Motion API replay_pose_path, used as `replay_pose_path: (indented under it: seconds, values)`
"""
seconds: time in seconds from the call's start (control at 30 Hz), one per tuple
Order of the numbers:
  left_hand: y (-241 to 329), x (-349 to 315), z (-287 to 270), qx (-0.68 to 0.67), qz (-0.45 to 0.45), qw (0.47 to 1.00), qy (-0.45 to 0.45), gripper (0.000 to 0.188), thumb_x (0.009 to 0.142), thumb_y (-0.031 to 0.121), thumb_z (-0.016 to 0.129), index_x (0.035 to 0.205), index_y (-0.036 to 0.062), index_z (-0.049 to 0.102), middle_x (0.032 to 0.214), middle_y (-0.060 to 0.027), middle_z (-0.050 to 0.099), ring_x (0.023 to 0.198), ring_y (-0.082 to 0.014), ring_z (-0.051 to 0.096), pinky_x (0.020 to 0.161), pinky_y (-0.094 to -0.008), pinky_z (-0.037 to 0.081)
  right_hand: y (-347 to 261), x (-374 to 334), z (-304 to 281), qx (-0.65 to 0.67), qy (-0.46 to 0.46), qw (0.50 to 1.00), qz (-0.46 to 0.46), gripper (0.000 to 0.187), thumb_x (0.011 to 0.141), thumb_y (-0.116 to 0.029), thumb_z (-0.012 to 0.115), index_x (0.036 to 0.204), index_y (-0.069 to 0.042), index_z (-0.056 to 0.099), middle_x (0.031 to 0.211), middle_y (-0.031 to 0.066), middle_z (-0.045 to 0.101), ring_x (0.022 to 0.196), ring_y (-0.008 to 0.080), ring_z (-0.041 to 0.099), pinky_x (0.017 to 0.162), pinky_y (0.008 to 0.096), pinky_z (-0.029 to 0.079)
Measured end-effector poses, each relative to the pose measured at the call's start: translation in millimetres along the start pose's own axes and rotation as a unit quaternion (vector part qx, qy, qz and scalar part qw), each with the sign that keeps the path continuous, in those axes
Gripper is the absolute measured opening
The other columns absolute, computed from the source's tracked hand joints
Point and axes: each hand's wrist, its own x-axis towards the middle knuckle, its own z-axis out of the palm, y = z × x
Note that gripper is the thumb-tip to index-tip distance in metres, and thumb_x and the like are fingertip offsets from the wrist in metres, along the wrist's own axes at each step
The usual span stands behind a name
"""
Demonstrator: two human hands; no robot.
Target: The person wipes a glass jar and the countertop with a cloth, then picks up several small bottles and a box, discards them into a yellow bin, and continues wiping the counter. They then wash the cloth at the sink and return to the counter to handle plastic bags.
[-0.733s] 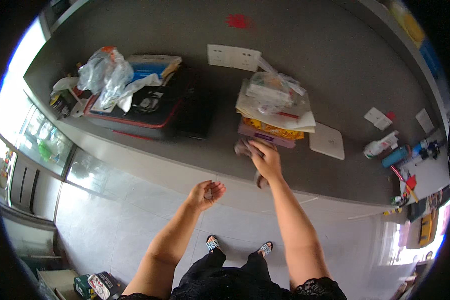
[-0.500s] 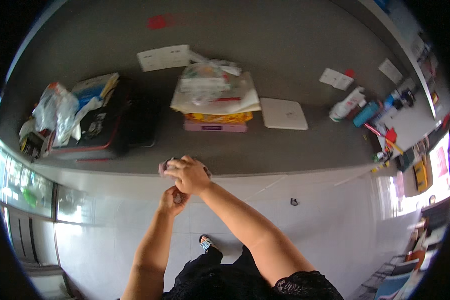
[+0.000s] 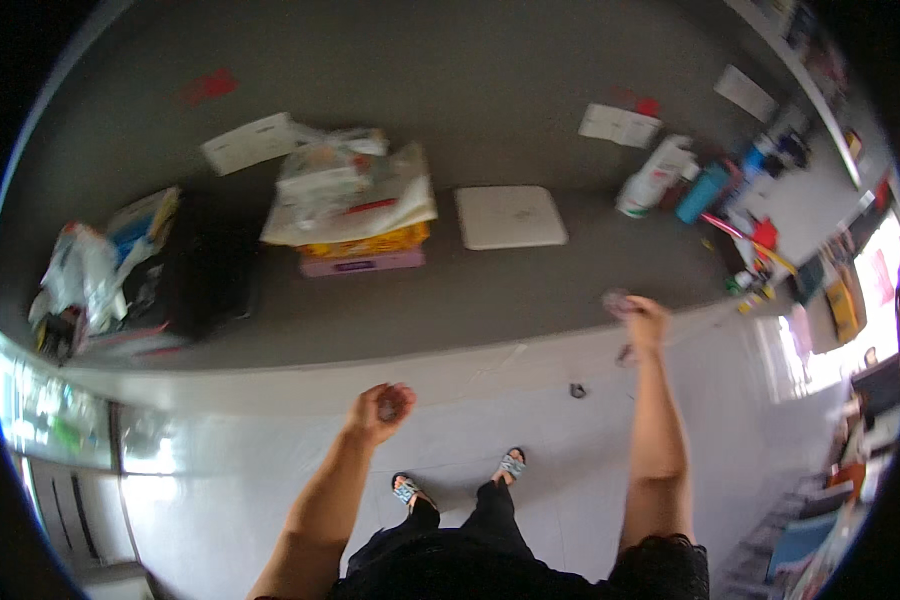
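My left hand [image 3: 374, 418] is cupped below the front edge of the grey shelf, its fingers curled round a small dark reddish clump [image 3: 391, 404] in the palm. What the clump consists of is too blurred to tell. Farther right, my right hand [image 3: 648, 322] is closed on a crumpled pinkish-purple cloth [image 3: 618, 302] at the shelf's front edge. Another bit of the cloth shows below the hand, in front of the white shelf face. The hands are well apart.
A stack of papers and boxes [image 3: 363, 262] stands left of a flat white square panel [image 3: 511, 217]. Bags lie on a black case [image 3: 195, 270] at the left. A white bottle [image 3: 656, 178] and a blue bottle [image 3: 704, 192] stand at the right. A small dark object [image 3: 577, 391] appears below the shelf edge.
My right hand has moved far right along the shelf edge with the cloth, away from my left hand. My left hand has turned palm up, showing the clump. The view has shifted right.
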Motion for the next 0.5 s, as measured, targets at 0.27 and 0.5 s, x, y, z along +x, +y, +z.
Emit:
replay_pose_path:
  seconds: [0.27, 0.5]
  values:
    - [40, -23, -25, -0.042, 0.059, 0.997, -0.010, 0.029, 0.095, 0.018, 0.042, 0.099, -0.0067, 0.056, 0.098, -0.0185, 0.064, 0.088, -0.0323, 0.064, 0.081, -0.0400, 0.056, -17, -57, 139, -0.165, 0.002, 0.883, -0.440, 0.025, 0.070, -0.005, 0.061, 0.092, -0.015, 0.069, 0.097, 0.0043, 0.066, 0.088, 0.0257, 0.060, 0.079, 0.0388, 0.046]
    - [122, -88, -88, -0.144, 0.185, 0.971, -0.039, 0.030, 0.096, 0.017, 0.039, 0.096, -0.0078, 0.055, 0.099, -0.0192, 0.061, 0.096, -0.0339, 0.061, 0.085, -0.0407, 0.055, -120, -238, 332, -0.087, -0.145, 0.811, -0.561, 0.036, 0.066, -0.009, 0.056, 0.099, -0.011, 0.067, 0.110, 0.0094, 0.063, 0.091, 0.0341, 0.056, 0.080, 0.0430, 0.047]
